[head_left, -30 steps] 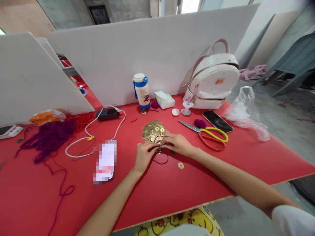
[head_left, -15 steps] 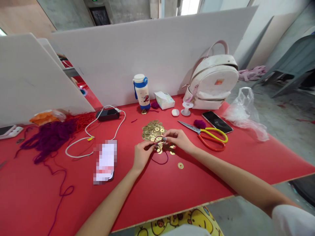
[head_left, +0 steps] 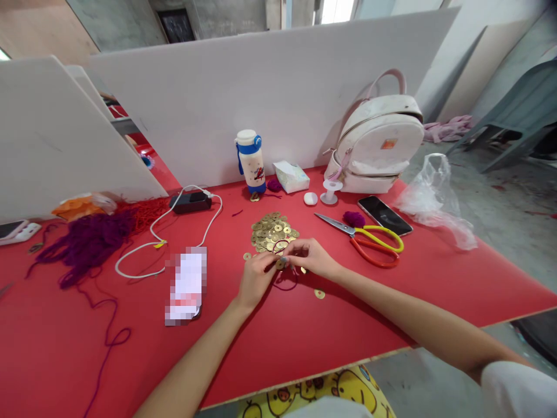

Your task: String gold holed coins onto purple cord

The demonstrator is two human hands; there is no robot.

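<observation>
Near the middle of the red table, my left hand pinches a brass coin with a square hole. My right hand meets it from the other side, its thumb and fingertips closed on dark red cord at the coin. A loop of that cord hangs below the fingers, and another loop rises above them. Just beyond both hands lies a pile of brass coins. One loose coin rests right of the cord, and another lies beside my left hand. My fingers partly hide how the cord passes the coin.
Scissors with yellow and orange handles lie at right, near a dark phone. A bottle, tissue pack, white spool and backpack stand behind. Purple yarn, a white cable and a lit phone occupy the left.
Both hands have shifted slightly toward me, and a coin now shows between the fingertips. A loose coin has come into view beside my left hand.
</observation>
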